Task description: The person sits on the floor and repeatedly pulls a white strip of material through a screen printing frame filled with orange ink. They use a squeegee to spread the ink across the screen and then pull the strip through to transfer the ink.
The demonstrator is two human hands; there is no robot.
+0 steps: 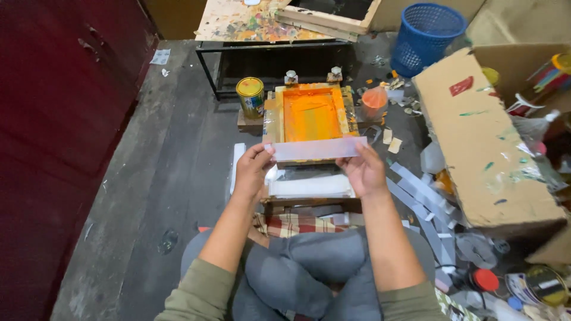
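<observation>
Both my hands hold one long pale grey strip (316, 148) level in front of me. My left hand (253, 169) pinches its left end and my right hand (364, 171) pinches its right end. The strip hangs over the near edge of a wooden printing frame (270, 119) whose screen is coated with orange ink (310, 114). Below the strip, a small stack of similar white strips (309, 186) lies on a low wooden board. I sit cross-legged in grey trousers.
A yellow paint tin (250, 97) stands left of the frame, an orange cup (374, 101) right of it. A large paint-smeared cardboard box (482, 137) sits at right, with loose grey strips (422, 193) beside it. A blue basket (426, 37) stands behind.
</observation>
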